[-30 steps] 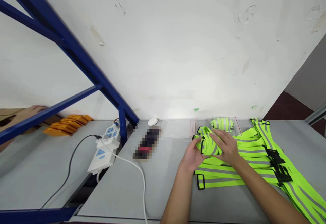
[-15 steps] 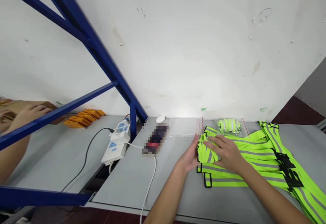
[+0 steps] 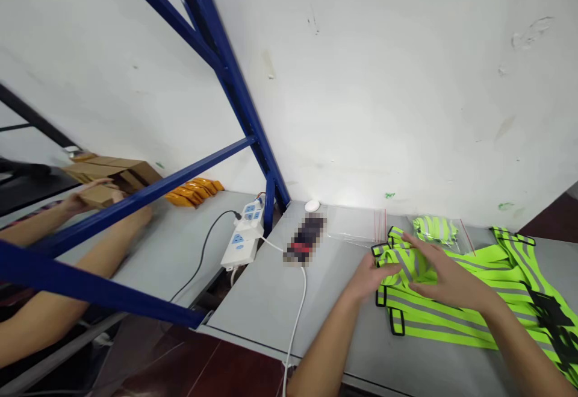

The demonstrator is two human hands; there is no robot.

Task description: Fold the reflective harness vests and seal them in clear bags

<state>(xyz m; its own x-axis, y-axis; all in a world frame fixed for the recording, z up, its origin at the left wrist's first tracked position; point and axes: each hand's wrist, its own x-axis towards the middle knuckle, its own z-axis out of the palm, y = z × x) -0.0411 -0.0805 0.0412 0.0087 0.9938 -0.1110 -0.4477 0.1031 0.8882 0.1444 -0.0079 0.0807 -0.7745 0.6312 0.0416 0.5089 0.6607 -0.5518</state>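
My left hand (image 3: 366, 276) grips the near-left side of a bundled yellow-green reflective strap (image 3: 401, 266), its thumb lying over the bundle. Black buckle loops stick out at the bundle's left. My right hand (image 3: 456, 278) is over the bundle's right side with thumb and fingers apart; I cannot tell whether its fingertips touch it. Beneath and to the right spread several flat reflective straps (image 3: 451, 325) with grey stripes and black clips (image 3: 548, 309). Behind the hands, a clear zip bag (image 3: 465, 241) contains another rolled strap (image 3: 436, 229).
Clear bags (image 3: 352, 225) with red seals lie flat by the wall. Left of them are a pixelated phone-like object (image 3: 306, 239), a white disc (image 3: 312, 205), a white cable (image 3: 295, 318) and a power strip (image 3: 244, 237). Beyond the blue frame (image 3: 235, 90), another person handles a cardboard box (image 3: 129, 174).
My right hand has opened and lifted off the bundle; the left still holds it. The view has swung left, showing more of the other person, whose hands are now at the open box.
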